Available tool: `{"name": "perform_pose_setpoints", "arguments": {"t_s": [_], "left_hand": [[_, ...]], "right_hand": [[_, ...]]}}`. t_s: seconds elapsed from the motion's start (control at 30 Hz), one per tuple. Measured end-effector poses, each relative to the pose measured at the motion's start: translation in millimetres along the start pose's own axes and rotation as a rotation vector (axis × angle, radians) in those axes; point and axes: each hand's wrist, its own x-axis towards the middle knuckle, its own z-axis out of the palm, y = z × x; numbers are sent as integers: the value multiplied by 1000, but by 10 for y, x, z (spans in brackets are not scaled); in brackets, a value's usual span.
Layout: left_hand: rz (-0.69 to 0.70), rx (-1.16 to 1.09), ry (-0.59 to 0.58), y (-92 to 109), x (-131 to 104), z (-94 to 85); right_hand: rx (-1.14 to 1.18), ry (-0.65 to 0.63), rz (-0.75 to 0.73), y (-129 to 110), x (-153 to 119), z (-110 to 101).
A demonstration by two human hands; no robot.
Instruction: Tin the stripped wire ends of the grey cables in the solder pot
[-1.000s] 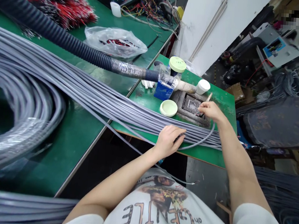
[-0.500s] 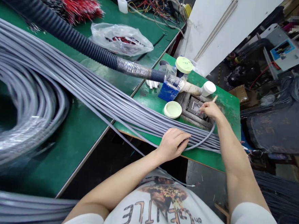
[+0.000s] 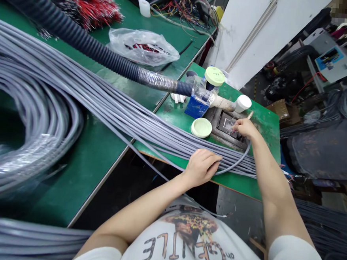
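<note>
My right hand (image 3: 245, 128) is closed in a pinch on the end of a grey cable (image 3: 239, 161). Thin wire ends show at its fingertips, over a small pot (image 3: 229, 124) with a shiny surface and a dark, crusted frame. My left hand (image 3: 202, 167) lies at the near edge of a thick bundle of grey cables (image 3: 150, 124). Its fingers are curled over the same cable, which loops out from under them to the right hand; the fingertips are hidden. A pale stick (image 3: 250, 115) pokes up behind the right hand; whether it is held cannot be told.
A ribbed black hose (image 3: 107, 56) ends in a pale nozzle (image 3: 224, 103) beside the pot, near a blue box (image 3: 196, 107). Around it are a shallow pale-green dish (image 3: 201, 127), a green-lidded jar (image 3: 214, 76) and a white cup (image 3: 243, 103). Coiled cables (image 3: 54, 137) lie at left.
Both hands stay in almost the same place, the right still at the pot. The whole view has shifted very slightly.
</note>
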Motion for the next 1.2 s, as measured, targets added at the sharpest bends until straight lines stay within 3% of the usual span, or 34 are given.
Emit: {"name": "perform_pose_setpoints", "arguments": {"t_s": [0.1,0.17,0.27,0.37,0.43,0.53,0.63,0.67,0.73,0.83,0.9,0.97,1.07,1.2], "left_hand": [[-4,10,-1,-2,1,-1],[-11,17,-1,-3,-3,-7],[-20,21,-21,-7,-21,-21],[-12,28,-32,-4,-43,-31],[10,43,-34,17,-55,-19],[72,69,-88,90,-71,65],[145,153,-210,175,-82,242],[167,202,-248,194,-81,311],[210,305,-300,211,-63,437],[277,362,-335,232,1,526],[281,325,-345,289,49,495],[264,242,-364,390,70,407],[229,80,-394,547,24,264],[132,-74,-434,593,-94,197]], "right_hand": [[53,15,-26,-23,-122,-119],[188,21,-63,-2,-346,-249],[439,61,-110,143,-972,-469],[530,173,-60,500,-1843,-561],[550,197,39,867,-2435,-480],[512,96,333,1462,-3159,-167],[305,259,560,1769,-3557,226],[347,232,562,1757,-3609,348],[602,61,470,1571,-3596,560],[966,-265,247,1088,-3352,773],[1214,-392,172,814,-3113,822],[1454,-261,174,671,-2875,788],[1678,178,212,688,-2608,621],[1595,731,146,803,-2575,375]]}}
